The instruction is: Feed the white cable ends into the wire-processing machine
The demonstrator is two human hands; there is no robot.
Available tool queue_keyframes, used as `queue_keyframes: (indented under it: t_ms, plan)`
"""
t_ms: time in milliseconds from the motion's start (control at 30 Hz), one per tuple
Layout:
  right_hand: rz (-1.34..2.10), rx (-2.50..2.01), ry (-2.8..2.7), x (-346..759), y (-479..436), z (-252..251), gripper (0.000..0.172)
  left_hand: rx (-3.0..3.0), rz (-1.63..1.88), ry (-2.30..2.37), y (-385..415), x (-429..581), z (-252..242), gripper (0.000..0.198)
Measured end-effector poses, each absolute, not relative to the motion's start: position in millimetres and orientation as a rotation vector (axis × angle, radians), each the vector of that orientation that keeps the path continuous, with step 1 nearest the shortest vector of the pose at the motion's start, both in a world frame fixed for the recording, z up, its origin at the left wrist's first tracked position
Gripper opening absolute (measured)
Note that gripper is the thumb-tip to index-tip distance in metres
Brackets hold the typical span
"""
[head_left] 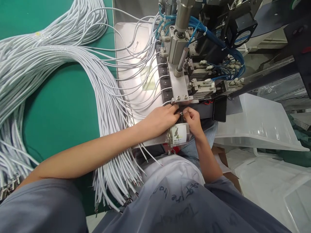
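My left hand (163, 119) reaches in from the left to the near end of the black fixture row (167, 94). Its fingers are curled together, and what lies under them is hidden. My right hand (193, 119) comes from the other side, thumb and index finger pinched on a small metal connector (181, 113) between the two hands. Several white cables (143, 87) run from the left into the fixture row, in front of the machine's metal press head (178, 85). Just below my hands sits a box-shaped part with a printed white label (179, 133).
Large bundles of white cables (85, 58) lie on the green mat (60, 84) at left. Blue air hoses (206, 30) and cylinders crowd the machine. A black phone (220, 109) lies to the right, beside a translucent plastic bin (262, 119).
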State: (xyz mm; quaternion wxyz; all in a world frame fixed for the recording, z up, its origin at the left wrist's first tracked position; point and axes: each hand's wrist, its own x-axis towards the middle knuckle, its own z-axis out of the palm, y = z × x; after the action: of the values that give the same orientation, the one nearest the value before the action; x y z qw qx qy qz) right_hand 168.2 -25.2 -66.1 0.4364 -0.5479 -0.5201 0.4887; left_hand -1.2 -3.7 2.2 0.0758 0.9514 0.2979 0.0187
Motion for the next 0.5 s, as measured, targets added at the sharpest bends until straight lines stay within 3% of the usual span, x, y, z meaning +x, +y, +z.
queue_keyframes:
  t_ms: [167,333,500]
  plan:
    - [1.218,-1.370,-1.298,168,-24,-68,0.036,2.892,-0.126,1.054,-10,-1,15,0.017]
    - [1.008,-1.455,-1.361,171,-31,-57,0.023,2.890,-0.176,1.126,-15,-2,20,0.019]
    - [0.988,-1.422,-1.442,171,-41,-48,0.030,2.895,-0.130,1.126,-16,-1,17,0.019]
